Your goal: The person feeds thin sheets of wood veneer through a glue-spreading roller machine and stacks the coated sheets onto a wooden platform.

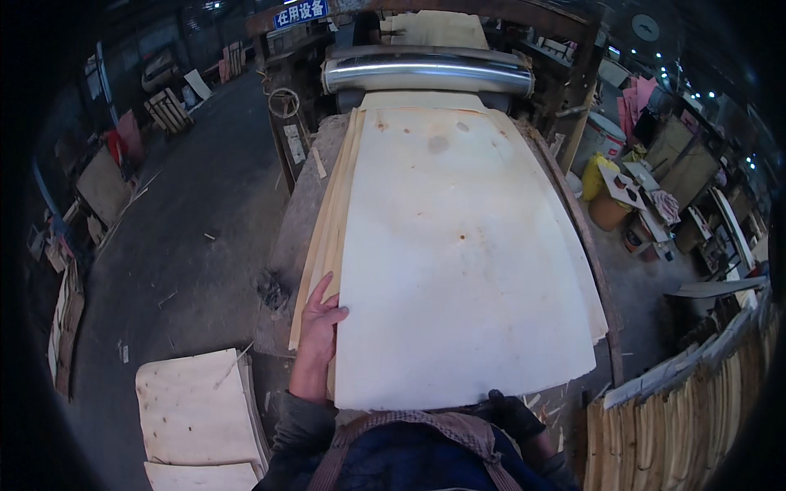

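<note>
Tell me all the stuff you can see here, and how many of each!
top veneer sheet: one, pale cream with a few brown spots, lying on the stack on the table
veneer stack: several thin sheets, yellowish, edges showing at the left under the top sheet
table: one, grey and dusty, centre
roller: one, shiny metal, at the far end of the table
floor sheets: a small pile, pale, lower left on the floor
upright veneer strips: many, tan, lower right
yellow container: one, right of the table
left hand: one, bare, flat on the left edge of the top sheet
right hand: one, dark, looks gloved, at the near edge of the sheet, mostly hidden
</note>
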Demonstrator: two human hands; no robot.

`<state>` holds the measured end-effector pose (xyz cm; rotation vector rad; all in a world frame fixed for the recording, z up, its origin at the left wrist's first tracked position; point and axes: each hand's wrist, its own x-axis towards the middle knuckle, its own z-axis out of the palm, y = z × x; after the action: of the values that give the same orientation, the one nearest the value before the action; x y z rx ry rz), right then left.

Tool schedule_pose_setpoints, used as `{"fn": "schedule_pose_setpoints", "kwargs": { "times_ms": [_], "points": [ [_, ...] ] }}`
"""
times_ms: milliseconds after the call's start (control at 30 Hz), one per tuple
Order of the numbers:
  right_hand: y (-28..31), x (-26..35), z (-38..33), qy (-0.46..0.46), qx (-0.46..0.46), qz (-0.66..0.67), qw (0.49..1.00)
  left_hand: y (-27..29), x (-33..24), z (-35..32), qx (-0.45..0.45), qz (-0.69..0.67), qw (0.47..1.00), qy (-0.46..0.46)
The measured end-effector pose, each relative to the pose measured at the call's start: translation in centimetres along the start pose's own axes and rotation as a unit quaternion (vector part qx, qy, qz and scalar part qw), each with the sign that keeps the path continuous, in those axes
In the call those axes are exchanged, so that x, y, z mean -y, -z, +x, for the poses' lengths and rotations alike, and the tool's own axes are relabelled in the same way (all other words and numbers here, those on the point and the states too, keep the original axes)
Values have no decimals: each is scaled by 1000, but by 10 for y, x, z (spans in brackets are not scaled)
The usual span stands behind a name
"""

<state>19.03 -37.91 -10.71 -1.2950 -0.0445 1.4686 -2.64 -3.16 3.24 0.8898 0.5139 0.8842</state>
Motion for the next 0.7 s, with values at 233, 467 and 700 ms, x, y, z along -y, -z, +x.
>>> {"fn": "schedule_pose_setpoints", "kwargs": {
  "times_ms": [233,467,700],
  "points": [
    [-58,94,67,290,152,-356,875,93,63,22,-122,373,920,-17],
    [-107,213,197,102,128,76,984,86,123,-26,-90,702,700,-92],
    [-128,227,236,128,248,251,927,74,115,-26,-75,664,739,-84]
  ]
}}
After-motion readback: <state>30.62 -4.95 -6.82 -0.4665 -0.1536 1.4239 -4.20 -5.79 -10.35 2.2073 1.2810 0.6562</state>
